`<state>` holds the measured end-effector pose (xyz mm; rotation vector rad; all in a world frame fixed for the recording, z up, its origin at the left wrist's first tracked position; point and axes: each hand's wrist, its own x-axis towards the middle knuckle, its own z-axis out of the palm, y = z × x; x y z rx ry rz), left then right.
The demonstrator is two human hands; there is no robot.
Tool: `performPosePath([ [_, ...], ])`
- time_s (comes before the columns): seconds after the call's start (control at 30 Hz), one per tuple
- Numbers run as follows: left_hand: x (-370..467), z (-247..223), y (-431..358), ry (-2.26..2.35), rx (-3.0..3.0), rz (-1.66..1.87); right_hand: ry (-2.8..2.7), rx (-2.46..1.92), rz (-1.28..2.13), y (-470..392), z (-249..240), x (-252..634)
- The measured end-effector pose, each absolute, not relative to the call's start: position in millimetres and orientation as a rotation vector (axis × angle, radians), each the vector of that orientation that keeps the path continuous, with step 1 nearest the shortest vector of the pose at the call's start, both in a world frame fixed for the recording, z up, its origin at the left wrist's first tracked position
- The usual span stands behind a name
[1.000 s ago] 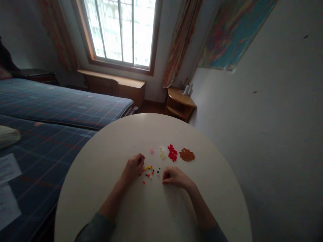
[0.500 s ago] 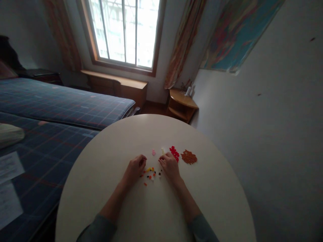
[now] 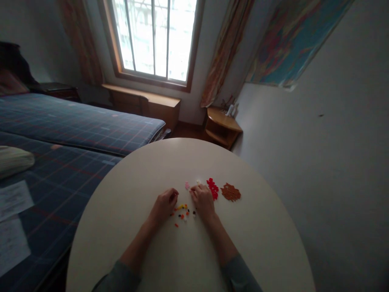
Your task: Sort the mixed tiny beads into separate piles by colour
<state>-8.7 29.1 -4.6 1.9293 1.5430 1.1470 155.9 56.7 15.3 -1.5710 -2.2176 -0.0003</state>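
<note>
On the round white table [image 3: 194,158], my left hand [image 3: 165,202] rests with its fingers curled together; what they hold, if anything, is too small to make out. Opposite it, my right hand [image 3: 203,199] has its fingertips pinched close to a few small pink pieces [image 3: 187,185]. Between and below both hands lie scattered small pieces in yellow [image 3: 180,207], orange, black and white. Pale pieces [image 3: 198,182] show just beyond my right fingers. A pile of red pieces [image 3: 213,189] sits right of that hand, and a brown pile [image 3: 231,192] lies farther right.
Left of the table stand beds with blue plaid mattresses [image 3: 75,125], with paper sheets [image 3: 15,198] on the nearer one. A low wooden desk [image 3: 164,101] is under the window, a corner shelf [image 3: 223,121] beyond the table's far edge, and a wall to the right.
My right hand has shifted slightly, its fingertips now reaching nearer the pink pieces. My left hand stays nearly in place with fingers curled. The whole view has moved a little.
</note>
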Motion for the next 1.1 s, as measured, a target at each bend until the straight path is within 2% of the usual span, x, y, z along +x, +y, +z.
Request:
performPosePath([
  [1.1,-7.8,-1.4,27.5,1.54,1.917,1.114,-2.251,-1.464,0.089,53.2,14.5,156.7],
])
